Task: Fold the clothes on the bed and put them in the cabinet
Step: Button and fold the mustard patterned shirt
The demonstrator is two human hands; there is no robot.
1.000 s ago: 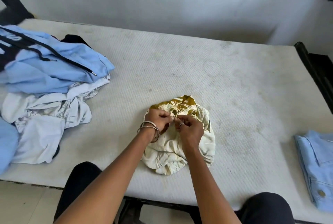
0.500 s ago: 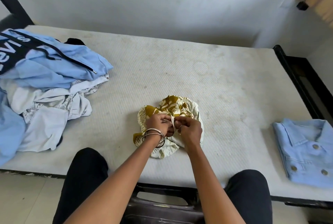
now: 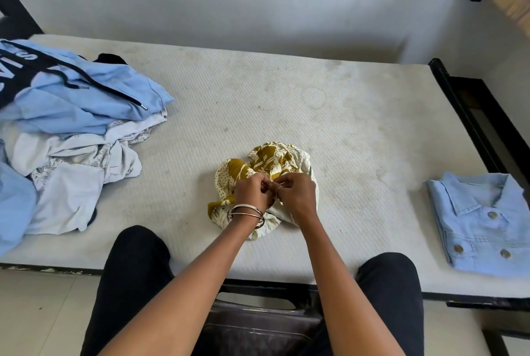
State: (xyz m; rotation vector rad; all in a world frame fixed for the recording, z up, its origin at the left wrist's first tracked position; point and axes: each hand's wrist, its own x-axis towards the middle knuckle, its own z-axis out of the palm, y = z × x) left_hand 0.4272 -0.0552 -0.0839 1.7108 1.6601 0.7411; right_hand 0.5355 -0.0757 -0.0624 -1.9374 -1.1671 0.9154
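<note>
Near the front middle of the bed (image 3: 258,103), a crumpled cream and mustard patterned garment (image 3: 266,160) lies bunched in a small heap, and both hands meet on top of it: the left hand (image 3: 251,193), with bangles at its wrist, and the right hand (image 3: 298,195) each have their fingers curled in, pinching a bit of the fabric between them. To the left sits a loose pile of unfolded clothes (image 3: 71,172) topped by a light blue hoodie (image 3: 86,100) with a black drawstring, well apart from the folded light blue button shirt (image 3: 481,221) lying flat at the bed's right end.
</note>
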